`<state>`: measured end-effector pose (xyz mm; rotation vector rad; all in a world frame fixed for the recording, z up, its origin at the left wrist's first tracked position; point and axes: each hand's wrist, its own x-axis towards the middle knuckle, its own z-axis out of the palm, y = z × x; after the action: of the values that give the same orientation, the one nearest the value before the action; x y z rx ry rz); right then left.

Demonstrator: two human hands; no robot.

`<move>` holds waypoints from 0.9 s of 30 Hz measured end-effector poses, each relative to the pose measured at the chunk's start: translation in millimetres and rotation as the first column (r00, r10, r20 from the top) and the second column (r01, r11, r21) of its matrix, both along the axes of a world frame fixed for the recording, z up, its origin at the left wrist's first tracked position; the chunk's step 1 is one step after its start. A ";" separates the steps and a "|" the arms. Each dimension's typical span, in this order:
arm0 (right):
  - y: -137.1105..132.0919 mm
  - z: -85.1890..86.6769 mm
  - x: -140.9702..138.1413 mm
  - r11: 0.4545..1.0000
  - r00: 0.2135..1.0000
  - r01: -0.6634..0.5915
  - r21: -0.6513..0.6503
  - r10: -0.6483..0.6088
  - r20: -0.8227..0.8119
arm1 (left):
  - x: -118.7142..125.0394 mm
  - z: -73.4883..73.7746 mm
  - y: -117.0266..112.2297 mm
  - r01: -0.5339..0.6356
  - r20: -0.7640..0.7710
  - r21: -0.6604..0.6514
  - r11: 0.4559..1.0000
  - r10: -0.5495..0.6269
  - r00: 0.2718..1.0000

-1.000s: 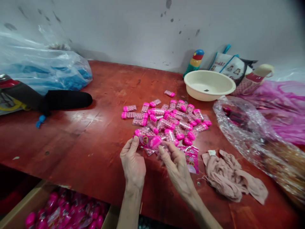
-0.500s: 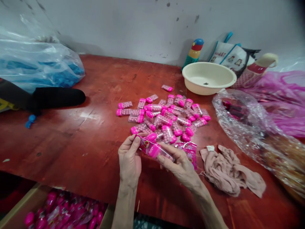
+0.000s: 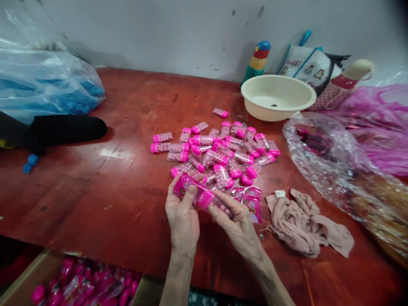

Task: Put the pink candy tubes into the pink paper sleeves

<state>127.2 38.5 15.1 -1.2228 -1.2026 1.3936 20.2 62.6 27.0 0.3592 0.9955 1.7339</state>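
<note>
My left hand (image 3: 184, 214) is closed on a pink printed plastic sleeve (image 3: 183, 183), its thumb pressed on the film. The sleeve reaches to the pink cap end of a small clear candy bottle (image 3: 225, 209) with pink balls inside. That bottle lies tilted in the fingers of my right hand (image 3: 239, 221), which grips its clear end. How far the sleeve covers the cap is partly hidden by my left thumb. Just beyond my hands, several similar bottles (image 3: 215, 158) lie in a loose pile. Flat pink printed sleeves (image 3: 251, 203) rest by my right hand.
A cream basin (image 3: 277, 114) stands at the back right before a bottle (image 3: 257, 63) and a bag (image 3: 296, 63). A crumpled cloth (image 3: 301, 225) and clear plastic (image 3: 331, 170) lie rightward. At lower left is a box (image 3: 28, 276) of pink-capped bottles; a blue-filled bag (image 3: 54, 85) sits behind.
My left hand has shifted right, closer to my right hand, and its thumb now lies further along the sleeve toward the bottle. The right hand keeps its grip. The view has shifted slightly.
</note>
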 end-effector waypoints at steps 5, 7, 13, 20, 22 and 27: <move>-6.8 -8.3 -3.0 0.993 0.992 0.048 0.109 -0.059 0.107 | 4.4 -2.2 -6.8 0.188 0.131 -0.040 0.981 -0.182 0.975; -8.0 -9.0 -2.9 0.989 0.981 0.064 0.134 -0.087 0.175 | 4.2 -4.0 -7.8 0.228 0.151 -0.074 0.971 -0.215 0.965; -9.2 -2.2 -1.7 0.985 0.946 0.016 0.169 -0.070 0.316 | 4.1 -12.9 -4.2 0.262 0.230 -0.162 0.951 -0.221 0.948; -12.3 -6.6 -6.5 0.846 0.830 0.008 0.533 -0.303 0.468 | 7.0 -16.9 -4.4 0.266 0.299 -0.173 0.948 -0.207 0.932; -13.2 -8.6 -7.5 0.817 0.813 0.028 0.576 -0.354 0.463 | 9.3 -15.9 -5.4 0.292 0.314 -0.160 0.943 -0.232 0.921; -14.4 -10.2 -5.5 0.830 0.826 0.019 0.557 -0.327 0.459 | 11.8 -15.5 -6.3 0.346 0.319 -0.146 0.927 -0.287 0.903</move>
<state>121.7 24.1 4.9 -1.3068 -1.6674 0.4938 32.0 56.3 11.5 0.1193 0.8319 1.3301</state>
